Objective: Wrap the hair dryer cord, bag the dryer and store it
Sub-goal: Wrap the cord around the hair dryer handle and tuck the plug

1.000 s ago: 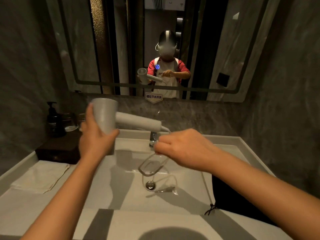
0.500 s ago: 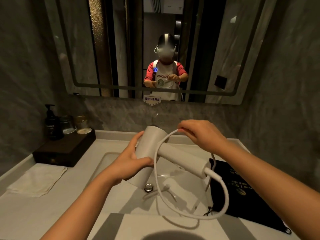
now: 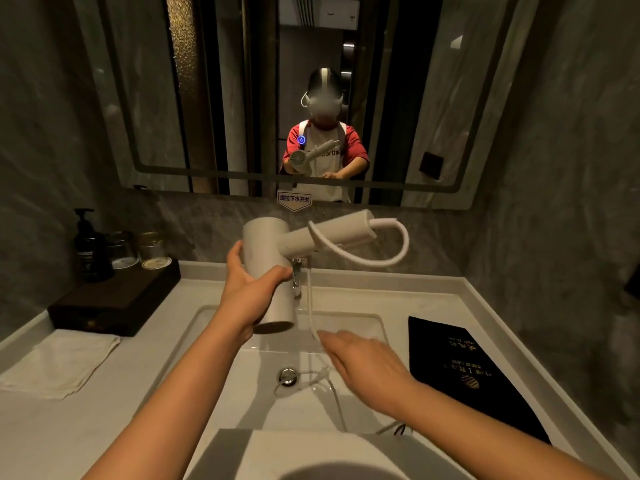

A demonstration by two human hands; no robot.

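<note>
My left hand [image 3: 250, 292] grips the barrel of a white hair dryer [image 3: 277, 251] held above the sink, handle pointing right and slightly up. Its white cord [image 3: 388, 259] loops out of the handle end, crosses over the handle once and drops straight down toward the basin. My right hand [image 3: 363, 362] is low over the basin with the cord running under its fingers; the grip itself is hidden by the back of the hand. A black drawstring bag [image 3: 460, 372] with gold print lies flat on the counter to the right of the sink.
A white sink basin [image 3: 242, 358] with a metal drain [image 3: 288, 376] sits below the hands, with the faucet [image 3: 297, 275] behind the dryer. A dark box [image 3: 114, 303] at back left carries a pump bottle [image 3: 89, 247] and jars. A folded white towel [image 3: 59, 365] lies on the left counter.
The dryer has been lifted and turned so its handle points up and right. My right hand dropped from the top of the handle down over the basin, drawing the cord across the handle.
</note>
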